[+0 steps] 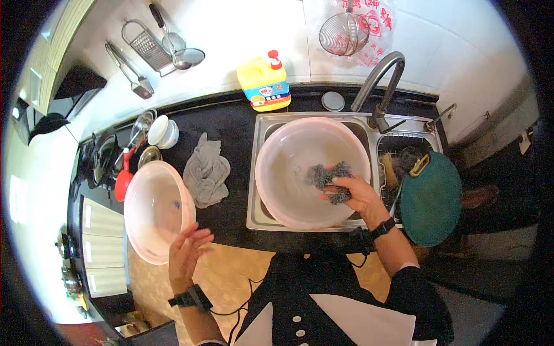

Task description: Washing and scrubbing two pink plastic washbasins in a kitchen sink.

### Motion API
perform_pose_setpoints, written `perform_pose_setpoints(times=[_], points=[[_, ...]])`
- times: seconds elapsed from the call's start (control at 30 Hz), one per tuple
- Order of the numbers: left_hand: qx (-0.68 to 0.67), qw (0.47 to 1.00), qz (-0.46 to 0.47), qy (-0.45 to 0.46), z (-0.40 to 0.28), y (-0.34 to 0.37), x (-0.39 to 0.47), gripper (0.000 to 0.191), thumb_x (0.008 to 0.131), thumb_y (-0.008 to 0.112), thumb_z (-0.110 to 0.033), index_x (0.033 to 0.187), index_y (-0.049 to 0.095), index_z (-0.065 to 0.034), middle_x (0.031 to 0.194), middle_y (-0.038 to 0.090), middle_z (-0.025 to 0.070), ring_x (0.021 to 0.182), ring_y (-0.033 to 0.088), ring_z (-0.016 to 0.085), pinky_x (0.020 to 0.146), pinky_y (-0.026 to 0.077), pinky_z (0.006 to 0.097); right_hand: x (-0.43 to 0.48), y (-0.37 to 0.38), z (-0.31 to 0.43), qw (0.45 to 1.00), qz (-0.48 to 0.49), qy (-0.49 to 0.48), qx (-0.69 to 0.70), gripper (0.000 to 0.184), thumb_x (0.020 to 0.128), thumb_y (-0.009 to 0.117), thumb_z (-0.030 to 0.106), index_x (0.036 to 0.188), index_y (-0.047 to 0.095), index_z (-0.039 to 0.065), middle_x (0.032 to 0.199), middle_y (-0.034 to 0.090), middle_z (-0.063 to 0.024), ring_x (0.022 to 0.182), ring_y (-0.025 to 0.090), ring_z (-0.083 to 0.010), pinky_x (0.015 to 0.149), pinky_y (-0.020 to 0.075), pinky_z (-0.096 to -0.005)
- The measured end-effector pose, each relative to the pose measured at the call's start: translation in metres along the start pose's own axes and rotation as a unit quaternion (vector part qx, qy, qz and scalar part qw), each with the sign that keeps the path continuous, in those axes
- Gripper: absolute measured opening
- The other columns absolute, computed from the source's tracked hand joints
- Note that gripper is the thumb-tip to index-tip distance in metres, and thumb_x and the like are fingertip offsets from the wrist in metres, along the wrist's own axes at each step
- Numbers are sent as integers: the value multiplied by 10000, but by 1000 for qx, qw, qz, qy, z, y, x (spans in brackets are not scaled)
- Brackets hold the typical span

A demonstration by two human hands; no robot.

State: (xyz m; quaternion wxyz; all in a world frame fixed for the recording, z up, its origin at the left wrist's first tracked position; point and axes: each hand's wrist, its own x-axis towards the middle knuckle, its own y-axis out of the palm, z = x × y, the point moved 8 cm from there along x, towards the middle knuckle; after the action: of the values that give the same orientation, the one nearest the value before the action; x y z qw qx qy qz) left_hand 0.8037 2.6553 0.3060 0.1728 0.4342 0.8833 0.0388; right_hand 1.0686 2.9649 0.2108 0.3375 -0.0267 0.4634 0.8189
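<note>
My right hand (352,194) grips a dark grey steel-wool scrubber (339,173) over the inside of a large pale pink plastic basin (277,190). The basin sits in the larger bowl of a stainless steel sink (255,216). A second pale pink basin (147,233) stands tilted at the counter's front edge on the left, a small blue mark on its inside. My left hand (188,253) is beside this basin's near rim, fingers apart and slightly blurred. Whether it touches the rim I cannot tell. Between the two basins lies a crumpled grey cloth (207,173).
A yellow detergent jug (264,86) and a round lid (333,101) stand behind the sink. The faucet (383,86) arches over its back edge. A green round board (433,199) leans at the right bowl. A red ladle (124,184) and white bowls (163,132) are at left.
</note>
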Motion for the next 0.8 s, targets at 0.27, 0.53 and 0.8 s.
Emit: perform_pose_setpoints(times=[0.27, 0.53, 0.8], points=[[246, 960, 129, 32, -57, 105, 138, 467, 916, 512, -224, 1289, 387, 28, 1157, 551, 206, 1021, 584, 280, 797, 518, 356, 28, 2, 24, 993, -104, -59, -12, 307, 800, 620, 24, 1093, 531, 48, 1051, 589, -116, 915, 606, -266, 720, 562, -446], [452, 821, 107, 332, -94, 182, 295, 535, 839, 494, -16, 1340, 313, 23, 1316, 411, 246, 1218, 426, 339, 1029, 342, 359, 104, 57, 62, 986, -95, -131, 49, 215, 842, 545, 25, 1053, 532, -15, 986, 613, -137, 835, 624, -271, 675, 564, -404], [570, 655, 133, 477, -114, 257, 343, 787, 696, 469, 118, 1414, 186, -37, 1456, 216, 189, 1356, 192, 342, 1097, 202, 447, 195, 87, 94, 970, -78, -192, 128, 227, 872, 458, 15, 1078, 484, -76, 1067, 561, -196, 943, 585, -320, 831, 529, -470]])
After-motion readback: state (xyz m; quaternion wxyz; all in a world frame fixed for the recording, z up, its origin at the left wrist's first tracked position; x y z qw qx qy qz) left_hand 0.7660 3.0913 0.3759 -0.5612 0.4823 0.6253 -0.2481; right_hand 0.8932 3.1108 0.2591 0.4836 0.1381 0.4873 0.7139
